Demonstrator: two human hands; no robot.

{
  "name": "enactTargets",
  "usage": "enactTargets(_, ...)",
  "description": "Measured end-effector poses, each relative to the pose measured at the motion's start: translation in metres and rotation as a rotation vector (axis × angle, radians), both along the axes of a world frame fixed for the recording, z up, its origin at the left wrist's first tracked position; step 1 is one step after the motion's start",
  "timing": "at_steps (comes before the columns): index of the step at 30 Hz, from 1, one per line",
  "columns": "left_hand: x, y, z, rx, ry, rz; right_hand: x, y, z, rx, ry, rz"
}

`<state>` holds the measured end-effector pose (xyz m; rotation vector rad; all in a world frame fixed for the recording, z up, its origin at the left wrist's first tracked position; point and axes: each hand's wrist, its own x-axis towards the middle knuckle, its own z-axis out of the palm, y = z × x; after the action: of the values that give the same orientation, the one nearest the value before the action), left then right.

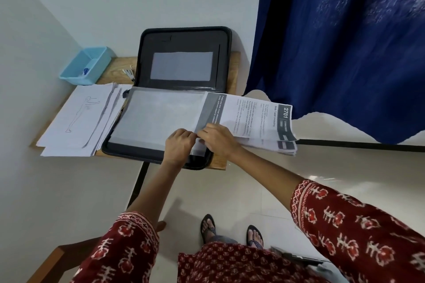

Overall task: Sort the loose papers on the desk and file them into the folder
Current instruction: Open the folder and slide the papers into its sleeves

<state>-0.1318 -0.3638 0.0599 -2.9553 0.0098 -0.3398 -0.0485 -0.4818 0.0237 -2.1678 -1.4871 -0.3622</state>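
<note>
A black zip folder (184, 37) lies open on a small wooden desk (119, 64), its lid leaning on the wall. A translucent plastic sleeve (156, 117) covers its lower half. Printed sheets headed "2701" (257, 117) stick out of the sleeve's right edge and overhang the desk. My left hand (180, 142) pinches the sleeve's near right corner. Touching it, my right hand (218, 138) grips the printed sheets where they enter the sleeve. A stack of loose white papers (78, 122), the top one with a line drawing, lies left of the folder.
A light blue tray (86, 65) with a small blue item sits at the desk's back left corner, with a metal stapler (130, 73) beside it. A dark blue curtain (345, 41) hangs at the right. My sandalled feet (230, 230) stand on the pale tiled floor.
</note>
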Motion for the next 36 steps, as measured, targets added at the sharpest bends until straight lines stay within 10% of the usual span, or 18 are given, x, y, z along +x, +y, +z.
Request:
enactTargets(3,-0.004,0.003,-0.014,-0.011,0.083,0.045,0.004,-0.022,0.0,-0.027,0.247,-0.162)
enactTargets(10,-0.004,-0.002,-0.024,-0.035,0.132,0.079,0.082,-0.106,-0.021,0.018,1.04,-1.324)
enactTargets(14,-0.004,-0.003,-0.023,-0.039,0.149,0.08,0.081,-0.145,-0.037,0.287,1.519,-1.247)
enactTargets(30,-0.006,-0.019,-0.028,-0.043,0.16,0.075,0.048,-0.046,0.011,0.319,1.34,-0.681)
enactTargets(36,-0.011,-0.005,-0.028,-0.063,0.108,0.133,0.056,-0.054,0.005,0.281,1.18,-0.874)
